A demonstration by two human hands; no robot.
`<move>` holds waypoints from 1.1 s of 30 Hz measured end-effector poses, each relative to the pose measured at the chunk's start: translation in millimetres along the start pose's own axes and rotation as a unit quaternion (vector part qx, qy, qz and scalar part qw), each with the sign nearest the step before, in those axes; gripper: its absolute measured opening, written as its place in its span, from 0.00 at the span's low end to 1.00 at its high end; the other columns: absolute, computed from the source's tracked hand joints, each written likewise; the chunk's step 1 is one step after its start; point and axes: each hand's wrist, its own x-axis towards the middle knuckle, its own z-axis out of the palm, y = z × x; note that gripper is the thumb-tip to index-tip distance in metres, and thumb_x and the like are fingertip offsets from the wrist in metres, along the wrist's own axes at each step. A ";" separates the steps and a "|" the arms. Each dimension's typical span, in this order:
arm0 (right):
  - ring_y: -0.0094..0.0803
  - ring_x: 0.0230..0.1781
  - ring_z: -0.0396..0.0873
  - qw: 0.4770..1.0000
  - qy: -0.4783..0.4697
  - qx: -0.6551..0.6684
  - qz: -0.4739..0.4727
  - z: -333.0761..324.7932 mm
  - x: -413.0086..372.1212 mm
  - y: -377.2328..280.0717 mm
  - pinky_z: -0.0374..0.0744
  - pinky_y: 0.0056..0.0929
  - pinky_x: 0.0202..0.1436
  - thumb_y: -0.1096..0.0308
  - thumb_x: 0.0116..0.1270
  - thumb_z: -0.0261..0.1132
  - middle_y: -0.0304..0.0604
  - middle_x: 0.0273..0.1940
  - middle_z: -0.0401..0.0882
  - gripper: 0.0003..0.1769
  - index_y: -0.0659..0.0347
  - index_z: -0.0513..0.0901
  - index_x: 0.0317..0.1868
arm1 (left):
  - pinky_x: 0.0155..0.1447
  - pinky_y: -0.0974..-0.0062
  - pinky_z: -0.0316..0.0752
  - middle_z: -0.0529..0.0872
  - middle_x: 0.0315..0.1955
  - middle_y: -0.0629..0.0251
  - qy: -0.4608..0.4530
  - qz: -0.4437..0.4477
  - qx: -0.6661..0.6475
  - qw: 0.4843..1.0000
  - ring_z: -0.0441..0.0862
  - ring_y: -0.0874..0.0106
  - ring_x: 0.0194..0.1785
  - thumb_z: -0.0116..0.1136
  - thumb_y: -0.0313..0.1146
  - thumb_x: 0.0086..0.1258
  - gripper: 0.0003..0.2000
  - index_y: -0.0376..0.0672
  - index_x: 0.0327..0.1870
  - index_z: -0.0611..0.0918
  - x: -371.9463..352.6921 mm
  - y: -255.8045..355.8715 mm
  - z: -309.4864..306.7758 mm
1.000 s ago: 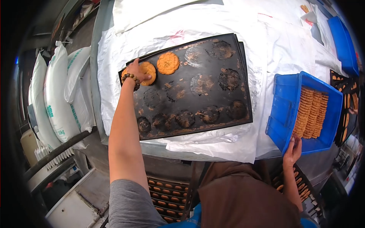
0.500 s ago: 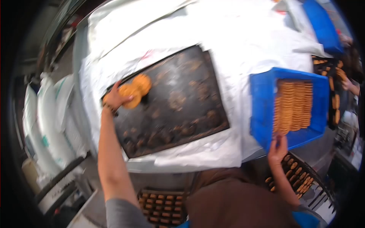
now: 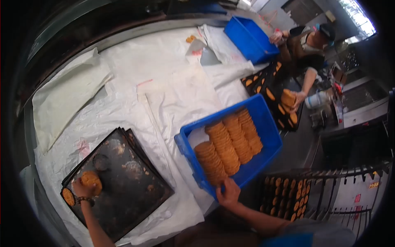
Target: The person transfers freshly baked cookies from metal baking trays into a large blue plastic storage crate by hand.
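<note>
Crumpled white plastic sheeting (image 3: 177, 96) spreads under the blue rectangular plastic crate (image 3: 269, 123) and its rows of round golden-brown cookies (image 3: 224, 144). Left of that crate, your left hand (image 3: 83, 188) is curled around flat orange-gold cookies (image 3: 92, 181) on a blackened metal tray (image 3: 123, 193). Your right hand (image 3: 228, 193) bends at the crate's near rim; I can't tell its hold.

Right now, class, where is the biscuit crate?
In the head view, the crate is right of the tray stack, the right hand at its near edge.
</note>
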 end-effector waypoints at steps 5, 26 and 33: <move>0.52 0.44 0.84 0.998 -0.015 0.060 0.022 -8.0 5.6 -3.6 0.82 0.43 0.47 0.77 0.63 0.66 0.51 0.45 0.85 0.13 0.64 0.82 0.49 | 0.59 0.60 0.82 0.86 0.46 0.51 -0.026 0.017 -0.118 0.992 0.87 0.53 0.52 0.86 0.33 0.50 0.32 0.36 0.56 0.79 -62.9 94.2 -54.8; 0.42 0.45 0.86 0.954 -0.041 0.273 0.116 -105.1 56.7 134.2 0.85 0.32 0.46 0.84 0.68 0.63 0.53 0.52 0.83 0.13 0.70 0.81 0.53 | 0.59 0.56 0.79 0.79 0.51 0.54 -0.059 0.413 -0.046 0.908 0.80 0.53 0.58 0.67 0.21 0.61 0.18 0.46 0.53 0.87 -212.0 597.8 -13.9; 0.40 0.41 0.85 0.945 -0.015 0.305 0.118 -106.1 55.2 175.6 0.84 0.31 0.44 0.84 0.68 0.63 0.53 0.52 0.83 0.14 0.69 0.83 0.53 | 0.61 0.56 0.84 0.79 0.55 0.54 -0.080 0.332 0.035 0.939 0.80 0.53 0.61 0.75 0.26 0.58 0.25 0.47 0.60 0.86 -214.1 617.5 17.7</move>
